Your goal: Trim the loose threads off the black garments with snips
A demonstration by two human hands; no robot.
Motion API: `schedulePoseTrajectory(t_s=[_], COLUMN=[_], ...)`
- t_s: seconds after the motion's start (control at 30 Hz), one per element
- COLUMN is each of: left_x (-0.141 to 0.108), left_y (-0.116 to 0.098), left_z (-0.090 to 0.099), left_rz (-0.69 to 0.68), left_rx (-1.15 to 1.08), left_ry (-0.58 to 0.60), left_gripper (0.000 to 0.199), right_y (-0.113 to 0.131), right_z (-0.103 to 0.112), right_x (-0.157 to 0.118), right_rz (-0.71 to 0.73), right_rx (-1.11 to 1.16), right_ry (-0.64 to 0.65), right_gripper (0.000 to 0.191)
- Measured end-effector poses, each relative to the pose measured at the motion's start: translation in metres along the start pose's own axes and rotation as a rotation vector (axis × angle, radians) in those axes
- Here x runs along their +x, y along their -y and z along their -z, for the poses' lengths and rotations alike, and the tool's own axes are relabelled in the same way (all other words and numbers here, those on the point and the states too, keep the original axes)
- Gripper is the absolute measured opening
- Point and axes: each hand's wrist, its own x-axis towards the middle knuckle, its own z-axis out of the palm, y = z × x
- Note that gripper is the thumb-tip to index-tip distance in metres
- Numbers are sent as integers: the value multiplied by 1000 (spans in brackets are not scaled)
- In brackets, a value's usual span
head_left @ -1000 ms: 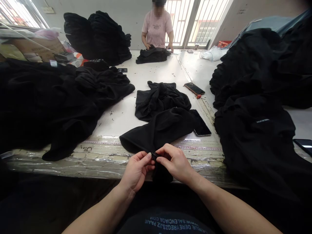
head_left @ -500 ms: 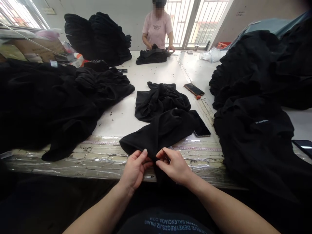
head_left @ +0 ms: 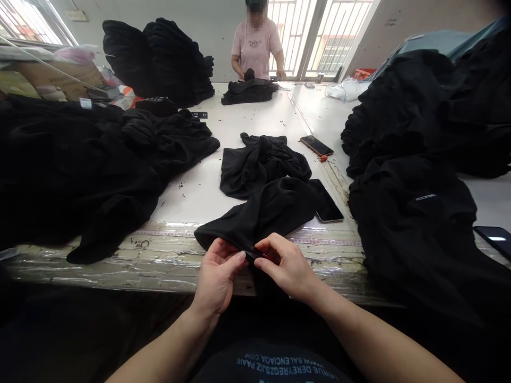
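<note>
Pinching the black fabric garment (head_left: 255,215) at the near table edge, I keep my left hand (head_left: 217,274) and right hand (head_left: 283,266) together, the fingers of both closed on it. Head view: since half a second ago, my hands have drawn closer around a small dark tab (head_left: 250,254), too small to identify. Count: two hands, three smartphones ( (head_left: 316,145), (head_left: 329,205), (head_left: 493,236)), and one crumpled black piece (head_left: 263,167) just beyond the garment. Large black heaps lie left (head_left: 80,170) and right (head_left: 415,229); a tall black stack (head_left: 159,61) stands behind. One co-worker (head_left: 255,45) handles a further black garment (head_left: 249,91) across the white worktable (head_left: 191,197).
</note>
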Motion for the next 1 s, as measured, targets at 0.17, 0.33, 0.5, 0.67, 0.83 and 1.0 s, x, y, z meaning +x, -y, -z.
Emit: schedulePoseTrajectory(t_s=[0.17, 0.33, 0.5, 0.67, 0.83, 1.0], left_x=[-1, -1, -2, -3, -3, -4], left_y=[6, 11, 11, 10, 12, 16], left_z=[-1, -5, -6, -6, -5, -4], left_rz=[-14, -32, -18, -26, -31, -15], left_rx=[3, 9, 16, 41, 47, 44], left_ry=[-3, -11, 13, 19, 19, 21], left_gripper=[33, 30, 31, 29, 29, 29], right_y=[0, 1, 0, -3, -4, -1], right_z=[-5, -4, -2, -1, 0, -2], right_x=[-2, -2, -2, 0, 0, 1], right_rz=[37, 35, -21, -62, -81, -9], right_rx=[-11, 6, 56, 91, 97, 62], right_ry=[-18, -24, -4, 16, 26, -4], right_gripper=[10, 11, 10, 8, 8, 12])
